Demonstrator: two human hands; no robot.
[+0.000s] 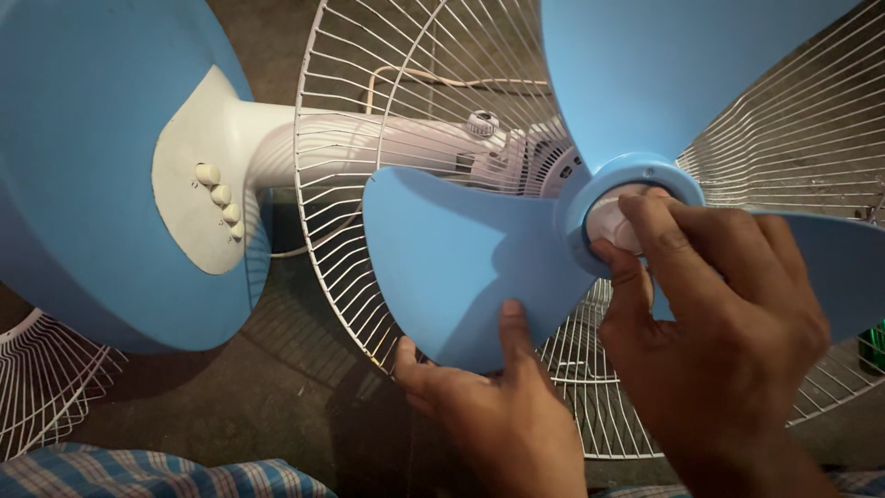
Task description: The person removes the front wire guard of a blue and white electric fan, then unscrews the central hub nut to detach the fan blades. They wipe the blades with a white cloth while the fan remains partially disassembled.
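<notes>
A table fan lies on its side in front of me. Its light blue blade (pixel 461 263) sits on the hub before the white wire rear guard (pixel 341 184). My left hand (pixel 489 406) grips the lower edge of one blade lobe, thumb on its face. My right hand (pixel 719 323) has its fingertips closed around the white round cap (pixel 610 221) at the centre of the blue hub (pixel 636 171). Behind the guard are the white motor housing (pixel 498 152) and white neck (pixel 304 143).
The fan's round blue base (pixel 83 175) with a white panel and several white buttons (pixel 221 198) fills the left. A loose white wire guard (pixel 41 387) lies at lower left on the dark floor. Checked cloth (pixel 147 472) is at the bottom edge. A white cord (pixel 415 78) runs behind.
</notes>
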